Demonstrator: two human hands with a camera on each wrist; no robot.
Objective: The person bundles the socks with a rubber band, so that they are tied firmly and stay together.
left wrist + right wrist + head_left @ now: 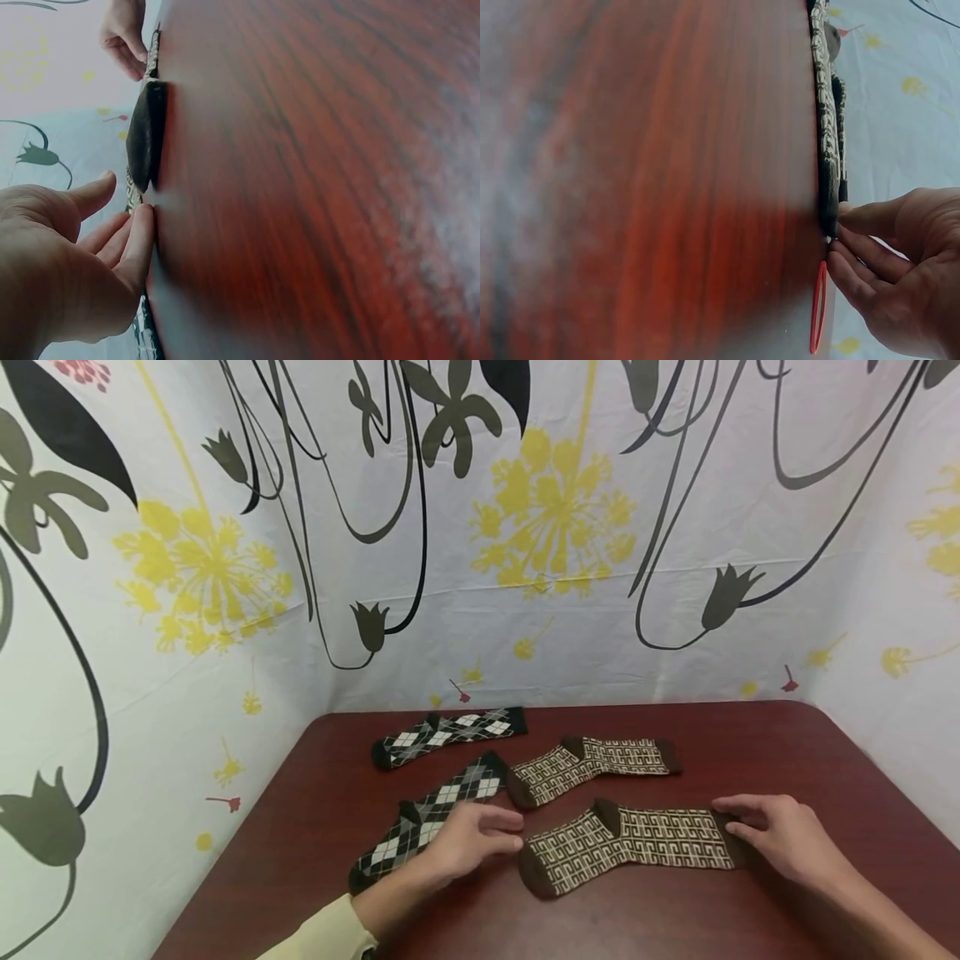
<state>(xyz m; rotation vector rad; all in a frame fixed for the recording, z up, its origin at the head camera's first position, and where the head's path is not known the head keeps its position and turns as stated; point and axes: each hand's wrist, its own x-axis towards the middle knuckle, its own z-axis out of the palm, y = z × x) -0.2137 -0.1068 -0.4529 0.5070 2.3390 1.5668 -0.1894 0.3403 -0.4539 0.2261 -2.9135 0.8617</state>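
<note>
A brown sock (630, 847) with a cream geometric pattern lies flat on the table, its toe pointing left. At its dark cuff my right hand (787, 839) has thumb and fingers close together, pinching the edge. Just left of the toe is my left hand (476, 843), with fingers extended and thumb apart, holding nothing. In the left wrist view its fingertips (142, 217) are low beside the sock toe (146, 139). A matching brown sock (592, 764) lies behind. One black-and-white argyle sock (397, 839) is partly hidden behind my left hand.
A second argyle sock (450, 733) lies at the back left of the dark red table (750, 743). Printed fabric (465, 552) hangs around the table's back and sides. A thin red loop (817, 307) shows near the right hand in the right wrist view.
</note>
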